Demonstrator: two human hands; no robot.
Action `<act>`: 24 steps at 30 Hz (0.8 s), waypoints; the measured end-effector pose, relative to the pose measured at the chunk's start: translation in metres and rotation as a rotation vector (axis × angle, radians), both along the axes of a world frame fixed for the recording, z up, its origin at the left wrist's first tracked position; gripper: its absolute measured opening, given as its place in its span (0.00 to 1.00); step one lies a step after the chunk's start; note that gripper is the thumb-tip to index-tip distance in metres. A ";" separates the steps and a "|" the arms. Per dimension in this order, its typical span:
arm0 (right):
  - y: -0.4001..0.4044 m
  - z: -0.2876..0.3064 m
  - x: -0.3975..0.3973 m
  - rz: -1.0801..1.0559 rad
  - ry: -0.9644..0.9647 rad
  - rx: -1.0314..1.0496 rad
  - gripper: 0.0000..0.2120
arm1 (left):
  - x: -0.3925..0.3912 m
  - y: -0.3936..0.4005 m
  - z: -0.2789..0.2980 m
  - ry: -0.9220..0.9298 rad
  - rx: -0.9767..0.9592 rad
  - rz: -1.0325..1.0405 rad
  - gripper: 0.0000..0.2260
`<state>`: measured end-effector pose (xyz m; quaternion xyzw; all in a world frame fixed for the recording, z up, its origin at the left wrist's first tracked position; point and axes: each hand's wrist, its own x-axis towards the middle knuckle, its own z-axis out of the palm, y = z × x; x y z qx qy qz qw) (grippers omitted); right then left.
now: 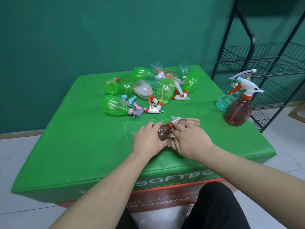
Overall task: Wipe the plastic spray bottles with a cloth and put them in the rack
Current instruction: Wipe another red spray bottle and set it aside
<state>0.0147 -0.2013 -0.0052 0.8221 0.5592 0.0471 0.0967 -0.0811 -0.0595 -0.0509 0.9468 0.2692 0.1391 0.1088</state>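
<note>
1. Both forearms reach forward over the near edge of the green padded desk [66,146]; hands meet near its middle, slightly right.
2. Left hand [148,138] palm down, grip curled round the body of a small brown spray bottle [163,132], holding it on its side just above or on the desk; cannot tell which.
3. Right hand [189,141] palm down, grip pinching a brown striped cloth [186,122] against the bottle's neck; cloth bunches under and beyond the hand.
4. Bottle: translucent brown, red collar, white trigger head pointing away, partly under the cloth.
5. Pile of spray bottles [148,90], mostly green, lying on the far half; a brown upright bottle [237,111] and a teal upright bottle [226,100] near the right edge.
6. Black wire rack [264,63] stands on the floor just beside the desk, at right.
7. Water droplets [128,129] on the desk left of the left hand.
</note>
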 end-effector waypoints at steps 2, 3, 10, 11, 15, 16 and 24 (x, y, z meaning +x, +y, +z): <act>0.005 0.004 0.000 0.010 0.020 -0.010 0.23 | 0.001 0.000 -0.001 -0.010 -0.009 0.021 0.32; 0.006 0.003 0.000 0.013 0.026 0.000 0.22 | 0.002 0.000 0.000 -0.014 -0.018 0.029 0.32; 0.002 -0.010 -0.004 0.123 0.004 0.103 0.21 | 0.005 0.004 0.006 -0.009 -0.070 0.064 0.24; 0.001 -0.012 -0.004 0.139 0.001 0.153 0.21 | 0.006 0.004 0.007 -0.008 -0.077 0.072 0.23; -0.004 -0.023 0.004 0.154 0.101 0.300 0.20 | 0.004 0.012 0.009 -0.054 -0.188 0.123 0.24; -0.007 -0.024 0.005 0.164 0.129 0.347 0.19 | 0.003 0.014 0.009 -0.068 -0.220 0.138 0.25; -0.016 -0.022 0.003 -0.280 0.810 0.838 0.13 | -0.010 0.020 0.009 -0.239 -0.405 0.173 0.27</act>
